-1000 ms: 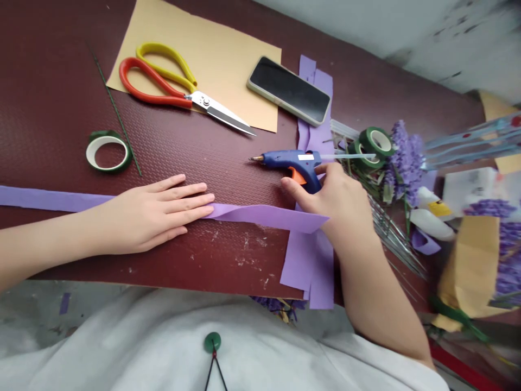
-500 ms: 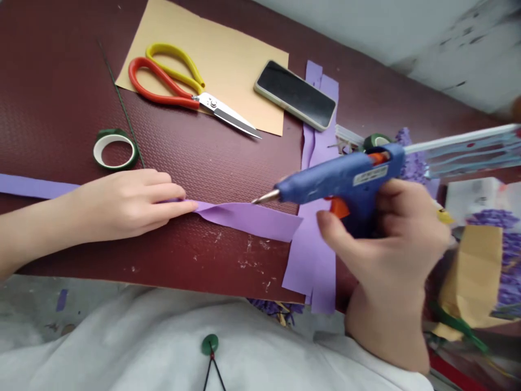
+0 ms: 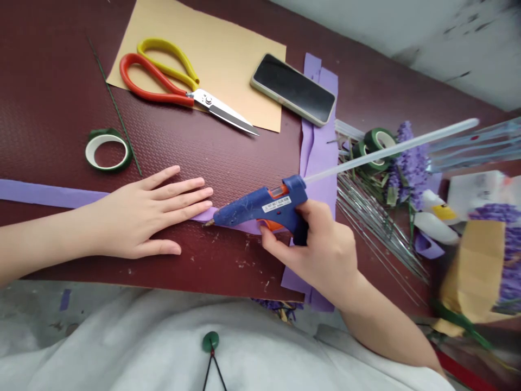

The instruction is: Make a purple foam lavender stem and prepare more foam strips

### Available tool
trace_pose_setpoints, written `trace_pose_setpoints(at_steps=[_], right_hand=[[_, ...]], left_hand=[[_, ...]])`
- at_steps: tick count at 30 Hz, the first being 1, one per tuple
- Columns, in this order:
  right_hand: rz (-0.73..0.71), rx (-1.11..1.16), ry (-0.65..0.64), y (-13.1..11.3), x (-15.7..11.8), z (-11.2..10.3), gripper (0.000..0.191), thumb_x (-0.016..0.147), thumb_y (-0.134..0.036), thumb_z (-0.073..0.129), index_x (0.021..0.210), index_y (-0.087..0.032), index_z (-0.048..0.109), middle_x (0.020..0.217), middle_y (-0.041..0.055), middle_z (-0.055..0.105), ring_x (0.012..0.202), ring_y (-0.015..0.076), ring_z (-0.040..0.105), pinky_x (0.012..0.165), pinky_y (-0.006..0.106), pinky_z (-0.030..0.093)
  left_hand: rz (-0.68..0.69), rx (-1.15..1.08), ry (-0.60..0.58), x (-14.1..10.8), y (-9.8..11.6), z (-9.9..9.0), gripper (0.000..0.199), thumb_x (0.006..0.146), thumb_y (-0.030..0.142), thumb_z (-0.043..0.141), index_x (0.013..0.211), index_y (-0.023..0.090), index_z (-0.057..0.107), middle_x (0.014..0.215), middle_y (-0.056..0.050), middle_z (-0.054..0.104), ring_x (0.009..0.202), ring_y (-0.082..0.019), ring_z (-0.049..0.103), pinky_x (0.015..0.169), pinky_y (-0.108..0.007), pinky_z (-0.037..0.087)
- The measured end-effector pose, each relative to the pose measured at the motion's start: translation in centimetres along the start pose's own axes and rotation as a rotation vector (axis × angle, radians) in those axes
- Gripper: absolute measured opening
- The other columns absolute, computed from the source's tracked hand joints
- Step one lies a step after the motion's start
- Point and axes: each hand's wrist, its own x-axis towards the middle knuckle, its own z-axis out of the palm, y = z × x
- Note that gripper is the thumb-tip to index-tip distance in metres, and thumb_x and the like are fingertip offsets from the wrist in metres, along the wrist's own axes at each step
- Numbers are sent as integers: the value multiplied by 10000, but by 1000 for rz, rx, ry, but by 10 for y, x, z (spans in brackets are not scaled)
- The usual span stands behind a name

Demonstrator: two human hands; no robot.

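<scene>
My left hand (image 3: pixel 150 217) lies flat with fingers spread, pressing on a long purple paper strip (image 3: pixel 52 194) that runs across the table. My right hand (image 3: pixel 317 244) is wrapped round the handle of a blue hot glue gun (image 3: pixel 256 205), thumb near its orange trigger. The gun's metal nozzle is at the strip, just beyond my left fingertips; whether it touches the paper I cannot tell. A clear glue stick (image 3: pixel 391 152) sticks out of the gun's back. Beneath the gun and my right hand, part of the strip and some wider purple paper pieces (image 3: pixel 321 157) are hidden.
Scissors (image 3: pixel 195 95) with red and yellow handles lie partly on a tan paper sheet (image 3: pixel 228 43). A phone (image 3: pixel 293 88) rests on the purple pieces. Green tape (image 3: pixel 128 157) and a thin green wire (image 3: pixel 116 108) are at left; metal wires (image 3: pixel 378 222) and purple flowers (image 3: pixel 409 157) at right.
My right hand has brought the glue gun left and down to the strip by my left hand. My left fingers have gone from bunched on the strip to spread flat.
</scene>
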Motion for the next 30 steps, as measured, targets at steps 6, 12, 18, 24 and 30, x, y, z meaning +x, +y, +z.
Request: trace_pose_setpoints(at_steps=[6, 12, 18, 24, 30], right_hand=[[-20, 17, 18, -4, -11, -6, 325, 760, -331, 629, 1026, -198, 497, 603, -47, 604, 421, 98, 530, 397, 231, 368], [65, -1, 26, -10, -13, -1, 381, 774, -395, 604, 1057, -188, 454, 642, -20, 658, 442, 126, 590, 382, 218, 389], [125, 1, 5, -18, -11, 2, 371, 775, -392, 604, 1046, -190, 450, 675, -10, 674, 453, 136, 603, 380, 225, 395], [155, 1, -12, -22, -14, 5, 333, 766, -414, 604, 969, -200, 450, 587, -36, 614, 455, 140, 597, 395, 219, 398], [133, -4, -14, -19, -18, 9, 223, 787, -348, 534, 907, -215, 401, 520, -71, 504, 394, 122, 505, 380, 208, 305]], left_hand=[[-46, 16, -96, 0, 0, 0, 725, 877, 542, 451, 1490, 319, 132, 1555, -31, 221, 1426, -259, 241, 1175, -471, 8], [24, 101, -64, 0, 2, 1, 807, 868, 613, 417, 1499, 272, 46, 1567, -38, 166, 1446, -226, 175, 1182, -405, -37], [36, 116, -81, -1, 3, 1, 869, 838, 675, 405, 1501, 236, 56, 1565, -57, 160, 1453, -238, 138, 1180, -407, -48], [9, 99, -95, 0, 3, 2, 829, 849, 668, 384, 1499, 237, 105, 1563, -60, 156, 1452, -240, 139, 1177, -407, -52], [27, 153, -72, -2, 3, 2, 810, 866, 644, 372, 1500, 233, 80, 1564, -41, 150, 1451, -224, 139, 1182, -390, -52]])
